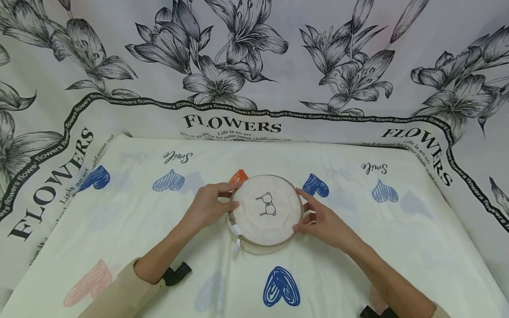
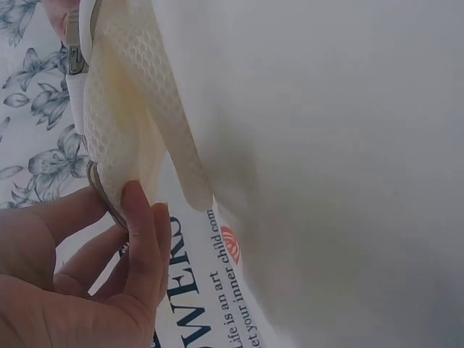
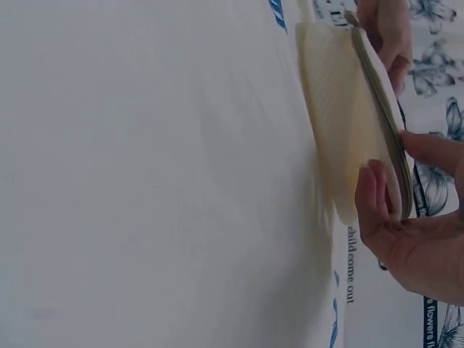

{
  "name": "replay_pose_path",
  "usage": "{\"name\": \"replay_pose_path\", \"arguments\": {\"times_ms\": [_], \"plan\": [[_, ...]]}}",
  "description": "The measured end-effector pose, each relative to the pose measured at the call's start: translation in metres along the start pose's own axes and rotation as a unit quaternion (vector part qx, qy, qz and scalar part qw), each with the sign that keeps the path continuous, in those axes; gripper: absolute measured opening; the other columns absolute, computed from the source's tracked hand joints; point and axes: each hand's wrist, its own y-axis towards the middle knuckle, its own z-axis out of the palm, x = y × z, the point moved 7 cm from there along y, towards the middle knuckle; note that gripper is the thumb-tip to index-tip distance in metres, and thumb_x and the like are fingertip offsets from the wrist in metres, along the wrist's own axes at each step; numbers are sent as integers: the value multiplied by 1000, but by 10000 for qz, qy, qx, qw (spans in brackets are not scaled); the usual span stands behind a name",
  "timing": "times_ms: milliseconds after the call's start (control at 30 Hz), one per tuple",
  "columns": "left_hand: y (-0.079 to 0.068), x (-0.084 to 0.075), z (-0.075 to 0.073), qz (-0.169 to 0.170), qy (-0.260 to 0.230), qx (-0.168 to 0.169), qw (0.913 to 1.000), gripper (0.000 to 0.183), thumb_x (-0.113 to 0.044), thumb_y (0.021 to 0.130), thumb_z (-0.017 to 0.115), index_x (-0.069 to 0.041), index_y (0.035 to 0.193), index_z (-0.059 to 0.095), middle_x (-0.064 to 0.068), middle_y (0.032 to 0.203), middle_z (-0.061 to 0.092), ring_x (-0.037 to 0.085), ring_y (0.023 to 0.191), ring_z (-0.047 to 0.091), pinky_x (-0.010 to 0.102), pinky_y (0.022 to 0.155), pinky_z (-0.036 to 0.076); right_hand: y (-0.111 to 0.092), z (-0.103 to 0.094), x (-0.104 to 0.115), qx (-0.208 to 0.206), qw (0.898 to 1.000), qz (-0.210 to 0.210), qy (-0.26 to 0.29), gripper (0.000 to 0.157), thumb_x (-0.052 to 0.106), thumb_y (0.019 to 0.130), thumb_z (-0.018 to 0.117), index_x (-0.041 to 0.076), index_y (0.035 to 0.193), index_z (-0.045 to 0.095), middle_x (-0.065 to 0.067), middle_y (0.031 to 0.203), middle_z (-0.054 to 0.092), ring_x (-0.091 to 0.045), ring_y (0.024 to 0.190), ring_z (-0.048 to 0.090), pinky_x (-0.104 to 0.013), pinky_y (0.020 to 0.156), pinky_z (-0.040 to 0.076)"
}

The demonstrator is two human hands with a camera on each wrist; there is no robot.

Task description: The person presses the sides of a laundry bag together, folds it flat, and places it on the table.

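A round, cream mesh laundry bag (image 1: 248, 225) with a bra outline printed on its top lies in the middle of the head view. Dark trim and a zipper run round its top edge, and a white zipper tab (image 1: 237, 246) hangs at its near left. My left hand (image 1: 208, 205) pinches the left rim; the left wrist view shows thumb and fingers (image 2: 141, 246) on either side of the trim. On the opposite rim, my right hand (image 1: 324, 221) grips the edge, its fingers (image 3: 373, 206) curled against the mesh side wall. The bag's underside is hidden in the head view.
Under the bag spreads a white cloth (image 1: 159, 234) printed with blue, orange and pink hearts. Behind it hangs a white fabric (image 1: 338, 128) with black line-drawn flowers and lettering. Black straps (image 1: 177, 274) show near both wrists.
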Motion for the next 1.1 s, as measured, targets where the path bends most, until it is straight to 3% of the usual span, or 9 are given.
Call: {"name": "replay_pose_path", "arguments": {"times_ms": [233, 400, 600, 1100], "plan": [[2, 4, 5, -148, -10, 211, 9997, 47, -11, 77, 73, -21, 121, 61, 7, 107, 63, 17, 81, 65, 27, 58, 50, -2, 1, 0, -148, 9981, -43, -599, 88, 28, 72, 77, 27, 143, 24, -4, 114, 51, -19, 98, 54, -29, 76, 51], [2, 7, 8, -262, -14, 317, 9992, 46, -12, 77, 72, -21, 121, 61, 8, 117, 60, 22, 88, 65, 29, 69, 53, -2, 3, -1, -212, 9981, -42, -582, 89, 25, 71, 78, 24, 143, 26, -5, 126, 45, -24, 110, 50, -33, 81, 50], [1, 7, 9, -185, 66, 357, 9992, 45, -13, 79, 71, -21, 122, 60, 5, 123, 56, 21, 104, 59, 31, 77, 52, -3, 7, -2, -200, 9991, -72, -356, 89, 19, 70, 79, 20, 142, 27, -6, 135, 37, -27, 109, 50, -29, 79, 51], [3, 10, 13, 18, 75, 513, 9987, 46, -8, 79, 70, -15, 123, 59, 8, 119, 59, 23, 98, 61, 27, 75, 52, -3, 12, -6, -247, 9980, -111, -572, 88, 19, 68, 80, 15, 140, 31, -5, 135, 37, -21, 101, 55, -27, 77, 51]]}}
